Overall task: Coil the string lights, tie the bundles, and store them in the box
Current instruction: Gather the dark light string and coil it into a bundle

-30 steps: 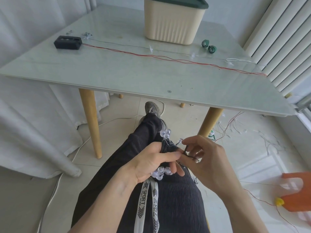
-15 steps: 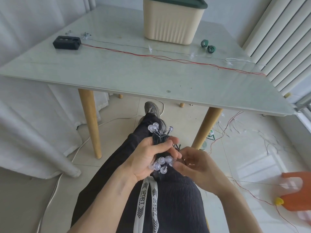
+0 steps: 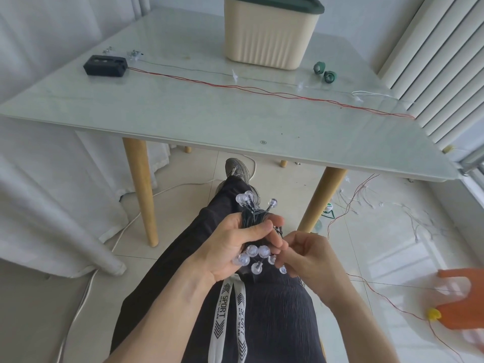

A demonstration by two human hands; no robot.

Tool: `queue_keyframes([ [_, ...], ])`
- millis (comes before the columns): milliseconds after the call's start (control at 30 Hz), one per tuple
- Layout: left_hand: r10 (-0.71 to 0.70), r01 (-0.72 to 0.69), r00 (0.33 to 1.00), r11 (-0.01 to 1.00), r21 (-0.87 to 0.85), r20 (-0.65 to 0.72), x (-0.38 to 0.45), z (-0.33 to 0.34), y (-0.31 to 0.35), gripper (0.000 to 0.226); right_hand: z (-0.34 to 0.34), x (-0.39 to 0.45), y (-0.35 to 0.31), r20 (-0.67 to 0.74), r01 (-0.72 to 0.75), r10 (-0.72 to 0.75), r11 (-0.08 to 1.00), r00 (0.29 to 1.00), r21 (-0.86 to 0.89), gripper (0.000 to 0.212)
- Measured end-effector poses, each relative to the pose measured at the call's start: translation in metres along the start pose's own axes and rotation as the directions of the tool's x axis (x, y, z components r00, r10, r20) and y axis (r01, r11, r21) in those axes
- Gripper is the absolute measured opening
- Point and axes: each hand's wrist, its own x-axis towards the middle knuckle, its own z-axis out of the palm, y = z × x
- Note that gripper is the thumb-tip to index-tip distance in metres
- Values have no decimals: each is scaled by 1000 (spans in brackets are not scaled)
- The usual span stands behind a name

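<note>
Since a second ago our right hand (image 3: 309, 260) has dropped beside the bulbs, fingers curled on something unseen, while our left hand (image 3: 235, 247) clamps the coiled string-light bundle (image 3: 255, 231), suggesting we're mid-tie.

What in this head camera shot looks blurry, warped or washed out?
Head view: the orange plastic object at the right edge is smeared by blur; wide-angle distortion bows the pale glossy table edge; daylight glares off the white floor tiles; both hands and the bundle of clear round bulbs stay sharp.
</note>
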Motion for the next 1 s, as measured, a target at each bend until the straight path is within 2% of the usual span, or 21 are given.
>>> queue_keyframes([
  [67, -8, 8, 1000, 1000, -16, 3, 0, -1, -2, 25, -1, -1, -1, 23, -1, 5, 990, 1000, -142, 26],
  [200, -42, 42, 999, 999, -7, -6, 4, -5, -5, 23, -1, 0, -1, -77, 25, -41, 978, 996, -206, 26],
  [300, -104, 108, 994, 989, 97, -38, 7, -11, -8, 34, -7, 3, 0, -180, 45, -61, 995, 982, -89, 21],
  [333, -122, 129, 991, 978, 163, -52, 7, -12, -8, 32, -11, 3, -1, -195, 59, -60, 998, 979, -13, 21],
  [400, -167, 172, 985, 943, 283, -42, 6, -15, -11, 46, -18, 4, -3, -195, 98, -84, 993, 977, 62, 22],
  [467, -212, 188, 977, 922, 338, 36, 4, -13, -10, 54, -20, 3, -6, -183, 143, -133, 989, 974, 42, 21],
  [567, -229, 163, 960, 926, 340, 162, 2, -9, -6, 39, -19, 5, -8, -157, 182, -180, 983, 971, -4, 19],
  [667, -163, 117, 974, 956, 269, 156, 2, -8, -8, 31, -17, 5, -7, -165, 185, -184, 983, 969, -9, 21],
  [767, -80, 79, 997, 996, 50, 4, 5, -14, -8, 27, -17, 5, -2, -135, 165, -160, 986, 978, 28, 28],
  [900, -24, -43, 978, 950, -311, -209, 9, -23, 1, 23, -26, 5, 14, 37, 82, -80, 994, 996, -73, 24],
  [1000, 8, -122, 946, 935, -334, -323, 10, -21, 2, 18, -23, 5, 19, 130, 83, -73, 994, 989, -71, 9],
])
